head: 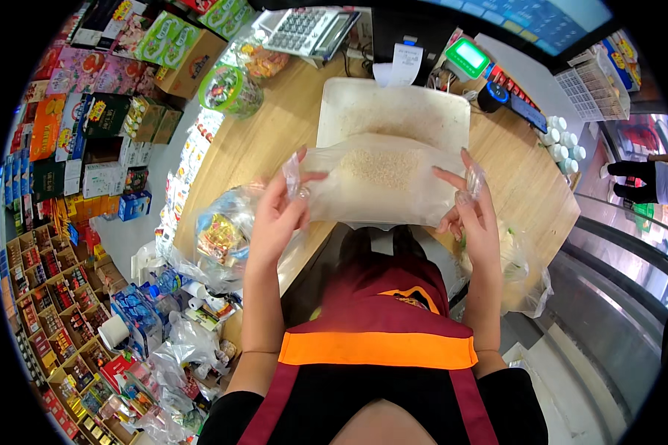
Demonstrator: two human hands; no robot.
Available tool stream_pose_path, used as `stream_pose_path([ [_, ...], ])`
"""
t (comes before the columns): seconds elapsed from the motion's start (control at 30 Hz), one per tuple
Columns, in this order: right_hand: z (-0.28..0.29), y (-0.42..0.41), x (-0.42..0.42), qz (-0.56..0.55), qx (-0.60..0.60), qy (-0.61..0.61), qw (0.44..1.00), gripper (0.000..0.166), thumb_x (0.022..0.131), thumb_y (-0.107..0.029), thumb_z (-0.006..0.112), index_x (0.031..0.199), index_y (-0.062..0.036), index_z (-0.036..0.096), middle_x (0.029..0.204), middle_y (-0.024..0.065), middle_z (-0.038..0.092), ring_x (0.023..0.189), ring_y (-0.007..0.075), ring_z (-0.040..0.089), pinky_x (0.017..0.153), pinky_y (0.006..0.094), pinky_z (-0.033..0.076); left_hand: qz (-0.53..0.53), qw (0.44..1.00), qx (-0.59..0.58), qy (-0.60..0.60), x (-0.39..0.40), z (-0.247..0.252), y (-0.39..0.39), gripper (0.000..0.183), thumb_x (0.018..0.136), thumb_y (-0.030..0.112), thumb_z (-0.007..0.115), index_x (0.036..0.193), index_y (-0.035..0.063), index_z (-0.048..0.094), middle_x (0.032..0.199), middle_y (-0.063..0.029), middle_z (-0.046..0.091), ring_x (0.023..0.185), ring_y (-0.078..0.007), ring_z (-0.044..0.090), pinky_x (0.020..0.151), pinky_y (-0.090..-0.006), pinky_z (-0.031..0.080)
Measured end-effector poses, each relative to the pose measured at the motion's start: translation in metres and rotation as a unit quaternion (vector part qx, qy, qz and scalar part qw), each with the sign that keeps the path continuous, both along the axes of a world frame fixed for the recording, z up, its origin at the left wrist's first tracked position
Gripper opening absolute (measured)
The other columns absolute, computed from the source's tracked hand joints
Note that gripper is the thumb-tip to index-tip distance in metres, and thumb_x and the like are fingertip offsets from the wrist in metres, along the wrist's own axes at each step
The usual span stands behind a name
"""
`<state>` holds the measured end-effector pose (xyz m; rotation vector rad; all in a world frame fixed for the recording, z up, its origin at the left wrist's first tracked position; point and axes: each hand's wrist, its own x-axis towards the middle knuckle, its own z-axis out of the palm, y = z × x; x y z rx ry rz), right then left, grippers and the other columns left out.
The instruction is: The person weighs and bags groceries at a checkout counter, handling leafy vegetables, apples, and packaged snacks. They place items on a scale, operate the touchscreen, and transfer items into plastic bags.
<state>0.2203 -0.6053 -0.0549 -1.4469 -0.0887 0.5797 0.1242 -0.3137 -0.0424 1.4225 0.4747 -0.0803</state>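
Note:
A clear plastic bag of pale grains (384, 167) is stretched between both hands, its near edge over the front of the desk. My left hand (286, 208) grips the bag's left end, with a twist of plastic between thumb and fingers. At the right end, my right hand (470, 203) pinches another twist of the bag, index finger pointing inward. Just beyond the bag lies a white weighing tray (392, 108), stained in places; the bag covers its near edge.
A bag of wrapped sweets (222, 236) lies left, and another plastic bag (515, 267) sits right. Farther back are a green-lidded jar (231, 92), a calculator (312, 33), a receipt (406, 64), a green-lit display (467, 58) and white bottles (559, 144). Packed shelves stand left.

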Motion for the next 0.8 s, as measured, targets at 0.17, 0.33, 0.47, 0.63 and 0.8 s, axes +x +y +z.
stream_pose_path([
  [0.17,-0.034,0.017,0.009,-0.073,-0.109,-0.046,0.990,0.060,0.096,-0.009,0.049,0.152,-0.0104,0.030,0.139,0.0149,0.054,0.058,0.0100,0.062,0.049,0.0213,0.044,-0.049,0.985,0.161,-0.041,0.006,-0.067,0.004,0.061,0.088,-0.002,0.053,0.147,0.0037,0.041,0.147,-0.0113,0.046,0.100,-0.0160,0.060,0.087,-0.0281,0.047],
  [0.33,-0.074,0.035,0.030,-0.020,-0.319,-0.083,0.944,0.066,0.090,-0.010,0.059,0.151,-0.0179,0.034,0.141,0.0104,0.053,0.057,0.0132,0.059,0.061,0.0272,0.051,-0.090,0.897,0.428,-0.070,0.043,-0.131,0.003,0.056,0.089,0.007,0.062,0.143,0.0137,0.049,0.153,-0.0147,0.039,0.126,-0.0347,0.052,0.092,-0.0368,0.049],
  [0.47,-0.117,0.040,0.034,0.001,-0.401,-0.112,0.909,0.066,0.087,-0.015,0.065,0.148,-0.0201,0.039,0.139,0.0084,0.053,0.061,0.0228,0.060,0.066,0.0350,0.052,-0.101,0.877,0.468,0.047,0.054,-0.159,-0.004,0.067,0.084,0.015,0.071,0.145,0.0206,0.046,0.158,-0.0062,0.030,0.122,-0.0371,0.053,0.090,-0.0416,0.051],
  [0.63,-0.139,0.040,0.034,0.025,-0.424,-0.113,0.898,0.069,0.085,-0.016,0.066,0.148,-0.0210,0.038,0.141,0.0067,0.051,0.062,0.0234,0.060,0.068,0.0360,0.052,-0.124,0.838,0.527,0.064,0.055,-0.169,0.001,0.081,0.080,0.014,0.073,0.151,0.0253,0.036,0.160,-0.0085,0.025,0.129,-0.0336,0.050,0.093,-0.0399,0.051],
  [0.8,-0.133,0.048,0.027,0.062,-0.396,-0.111,0.909,0.073,0.084,-0.014,0.067,0.149,-0.0225,0.036,0.143,0.0067,0.049,0.063,0.0235,0.060,0.069,0.0368,0.052,-0.145,0.817,0.538,0.144,0.049,-0.153,0.013,0.090,0.076,0.012,0.075,0.153,0.0254,0.031,0.161,-0.0077,0.022,0.134,-0.0328,0.045,0.097,-0.0407,0.050],
])
